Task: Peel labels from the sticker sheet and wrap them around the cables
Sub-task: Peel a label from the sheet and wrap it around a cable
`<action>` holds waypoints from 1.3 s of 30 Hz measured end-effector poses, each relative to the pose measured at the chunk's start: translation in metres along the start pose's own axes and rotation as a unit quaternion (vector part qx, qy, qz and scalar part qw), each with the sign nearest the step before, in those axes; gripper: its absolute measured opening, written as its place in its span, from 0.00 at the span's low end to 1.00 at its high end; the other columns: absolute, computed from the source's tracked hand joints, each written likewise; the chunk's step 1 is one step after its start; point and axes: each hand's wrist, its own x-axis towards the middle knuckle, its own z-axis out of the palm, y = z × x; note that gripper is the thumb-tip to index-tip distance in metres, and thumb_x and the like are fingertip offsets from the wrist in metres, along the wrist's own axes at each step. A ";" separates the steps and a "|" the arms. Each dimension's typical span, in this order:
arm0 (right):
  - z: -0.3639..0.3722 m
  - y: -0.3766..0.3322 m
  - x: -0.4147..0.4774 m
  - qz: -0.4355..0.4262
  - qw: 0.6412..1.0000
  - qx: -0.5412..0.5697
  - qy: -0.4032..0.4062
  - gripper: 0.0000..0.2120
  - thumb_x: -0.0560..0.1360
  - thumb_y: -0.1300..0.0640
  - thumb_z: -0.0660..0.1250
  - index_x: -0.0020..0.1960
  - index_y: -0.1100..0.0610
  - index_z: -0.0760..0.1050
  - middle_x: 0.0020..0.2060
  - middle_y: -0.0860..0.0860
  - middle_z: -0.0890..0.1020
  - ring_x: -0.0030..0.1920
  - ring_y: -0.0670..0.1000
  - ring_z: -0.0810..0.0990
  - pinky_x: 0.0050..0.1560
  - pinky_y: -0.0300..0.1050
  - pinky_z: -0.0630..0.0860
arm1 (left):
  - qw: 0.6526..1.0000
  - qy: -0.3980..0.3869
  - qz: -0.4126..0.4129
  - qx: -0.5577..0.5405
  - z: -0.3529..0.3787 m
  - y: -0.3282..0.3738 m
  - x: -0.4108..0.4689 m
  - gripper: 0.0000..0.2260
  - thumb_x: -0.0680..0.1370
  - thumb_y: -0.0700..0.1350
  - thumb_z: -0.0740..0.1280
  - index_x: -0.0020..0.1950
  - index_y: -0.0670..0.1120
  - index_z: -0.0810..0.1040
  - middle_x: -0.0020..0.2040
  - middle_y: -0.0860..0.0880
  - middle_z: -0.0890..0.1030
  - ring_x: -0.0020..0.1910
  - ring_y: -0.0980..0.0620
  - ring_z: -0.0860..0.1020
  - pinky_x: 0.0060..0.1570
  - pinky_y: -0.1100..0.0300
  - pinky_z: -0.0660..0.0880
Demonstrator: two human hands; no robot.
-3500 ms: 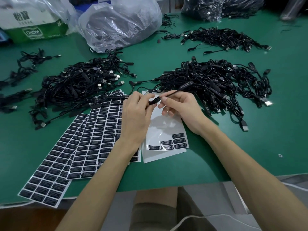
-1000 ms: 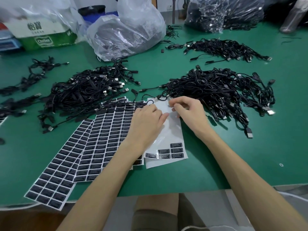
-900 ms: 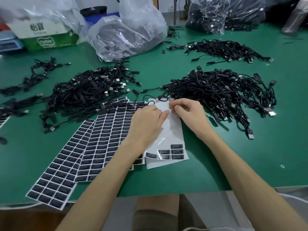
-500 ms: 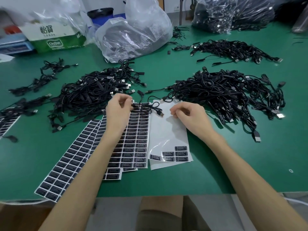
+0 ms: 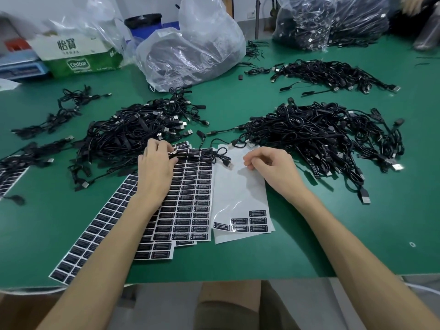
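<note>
My left hand (image 5: 156,167) pinches one end of a black USB cable (image 5: 209,157) that trails right across the full sticker sheets (image 5: 190,201), its metal plug lying on the nearly used-up white sheet (image 5: 240,191). That sheet keeps several black labels (image 5: 247,223) at its bottom edge. My right hand (image 5: 269,169) hovers over the white sheet's top right, fingers curled, holding nothing I can see. One pile of black cables (image 5: 133,132) lies beyond my left hand. A larger cable pile (image 5: 326,134) lies to the right.
More sticker sheets (image 5: 95,232) fan out to the lower left near the green table's (image 5: 357,234) front edge. A clear plastic bag (image 5: 190,51), a green-and-white box (image 5: 78,58) and bagged cables (image 5: 328,22) stand at the back. Smaller cable heaps (image 5: 333,75) lie behind.
My hands have parted. The left hand carried the cable leftward toward the left pile; the right hand stays curled over the white sheet.
</note>
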 end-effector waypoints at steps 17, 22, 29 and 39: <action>0.000 0.000 0.000 0.005 1.000 0.013 0.001 0.16 0.78 0.66 0.62 0.47 0.50 0.85 0.41 0.43 0.87 0.43 0.44 0.86 0.59 0.52 0.81 | 0.998 0.036 0.039 0.033 -0.001 -0.006 -0.003 0.06 0.83 0.42 0.66 0.55 0.41 0.80 0.58 0.43 0.76 0.58 0.43 0.74 0.62 0.47 0.67; 0.000 0.000 0.001 0.009 1.000 0.015 0.000 0.16 0.78 0.67 0.62 0.48 0.51 0.85 0.41 0.44 0.87 0.44 0.45 0.86 0.59 0.53 0.81 | 0.999 -0.026 0.026 -0.006 -0.005 0.001 0.006 0.13 0.85 0.45 0.64 0.67 0.42 0.76 0.64 0.43 0.77 0.62 0.42 0.76 0.63 0.43 0.71; 0.000 0.000 0.000 0.009 1.000 0.024 -0.001 0.16 0.78 0.67 0.62 0.47 0.51 0.85 0.40 0.45 0.87 0.43 0.45 0.86 0.59 0.51 0.81 | 0.998 -0.023 0.017 0.056 -0.002 0.000 0.019 0.10 0.83 0.46 0.68 0.60 0.45 0.84 0.57 0.43 0.82 0.59 0.41 0.76 0.62 0.45 0.68; 0.001 0.001 0.000 0.007 1.000 0.023 -0.002 0.16 0.78 0.66 0.62 0.47 0.51 0.85 0.41 0.45 0.87 0.44 0.46 0.86 0.58 0.53 0.81 | 0.984 0.138 0.093 -0.063 -0.014 0.012 0.012 0.08 0.83 0.40 0.68 0.59 0.40 0.83 0.53 0.43 0.84 0.54 0.41 0.79 0.65 0.46 0.70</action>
